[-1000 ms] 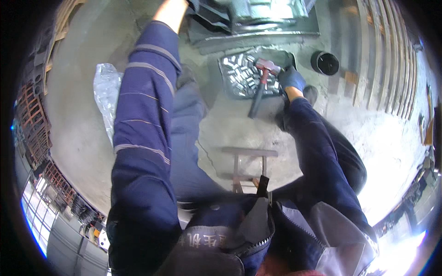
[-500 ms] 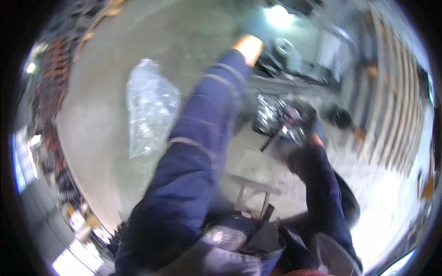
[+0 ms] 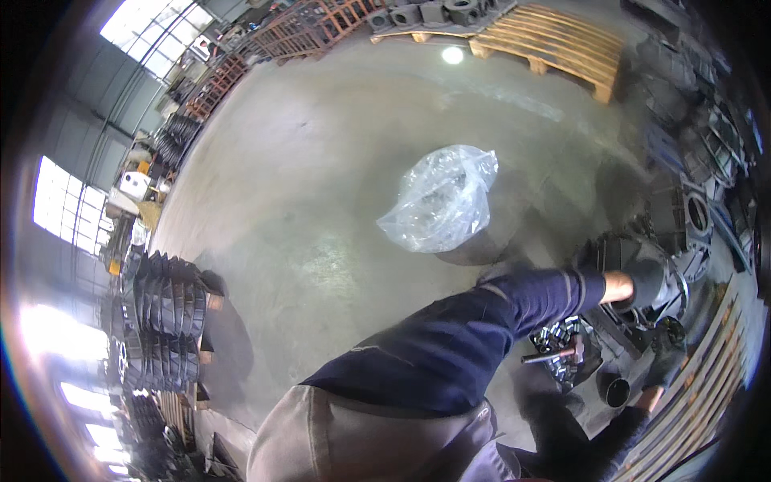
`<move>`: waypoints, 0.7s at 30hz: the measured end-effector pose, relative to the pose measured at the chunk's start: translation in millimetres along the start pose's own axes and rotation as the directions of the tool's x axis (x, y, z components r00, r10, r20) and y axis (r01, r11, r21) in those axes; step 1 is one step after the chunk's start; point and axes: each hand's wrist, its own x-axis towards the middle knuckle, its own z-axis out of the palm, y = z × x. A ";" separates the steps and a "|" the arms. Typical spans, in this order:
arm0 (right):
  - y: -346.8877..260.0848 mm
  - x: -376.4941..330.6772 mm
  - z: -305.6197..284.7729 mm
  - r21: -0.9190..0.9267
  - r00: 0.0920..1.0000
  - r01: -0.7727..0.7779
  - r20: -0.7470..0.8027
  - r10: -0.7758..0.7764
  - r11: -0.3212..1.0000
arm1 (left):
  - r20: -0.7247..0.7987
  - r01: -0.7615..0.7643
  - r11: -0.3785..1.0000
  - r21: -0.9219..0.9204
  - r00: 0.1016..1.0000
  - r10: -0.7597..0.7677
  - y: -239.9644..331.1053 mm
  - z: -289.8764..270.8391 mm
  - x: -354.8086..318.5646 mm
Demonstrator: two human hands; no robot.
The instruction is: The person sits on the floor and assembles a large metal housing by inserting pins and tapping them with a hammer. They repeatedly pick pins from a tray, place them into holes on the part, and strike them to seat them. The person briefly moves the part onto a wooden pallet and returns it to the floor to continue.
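At the right, my left hand (image 3: pixel 647 284) in a grey glove reaches in among dark metal castings (image 3: pixel 622 255) and lies against one of them; its fingers are hidden. Lower down, my right hand (image 3: pixel 665 363) wears a dark glove and is beside a slatted wooden pallet (image 3: pixel 697 402). A small dark shiny thing (image 3: pixel 669 331) shows at its fingertips, too unclear to name or to tell if it is gripped. Left of my hands, a hammer (image 3: pixel 572 351) rests on a heap of shiny small metal parts (image 3: pixel 554 333). A dark round cup-like piece (image 3: pixel 616 390) stands between the parts and the pallet.
A clear plastic bag (image 3: pixel 446 201), puffed up, lies on the concrete floor (image 3: pixel 321 161). Another wooden pallet (image 3: pixel 554 44) is at the back. Stacked dark castings (image 3: pixel 165 321) stand at the left, and orange metal racks (image 3: pixel 309 32) line the far side. More castings crowd the right edge.
The view has swung left, so the bag and both arms appear farther right. My right hand, earlier close to the hammer and shiny parts, is now apart from them by the pallet.
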 end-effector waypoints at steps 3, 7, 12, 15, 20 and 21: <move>-48.3 -10.6 13.7 -0.287 0.962 0.264 0.016 -0.271 0.921 | 0.043 -0.471 0.832 0.294 0.876 0.481 1.3 26.4 -17.1; -67.2 -27.5 34.5 -0.223 0.974 0.226 0.022 -0.227 0.948 | 0.210 -0.405 0.780 0.477 0.914 0.347 -6.2 47.8 -30.0; -78.0 -22.4 54.0 0.016 0.998 0.010 0.066 -0.011 1.000 | 0.012 -0.350 0.883 0.312 0.931 0.365 -20.5 38.9 -30.4; -90.3 -12.6 69.8 0.036 0.995 0.028 0.094 -0.031 0.999 | 0.000 -0.093 0.984 -0.149 0.996 0.094 -28.6 19.9 -29.7; -97.1 1.0 98.5 0.025 0.980 0.102 0.168 -0.105 0.994 | 0.228 0.431 0.607 -0.668 0.895 -0.384 -28.9 -18.0 -34.1; -96.0 2.2 101.7 -0.073 0.981 0.151 0.136 -0.140 0.986 | 0.225 0.444 0.606 -0.660 0.887 -0.404 -25.4 -24.3 -34.7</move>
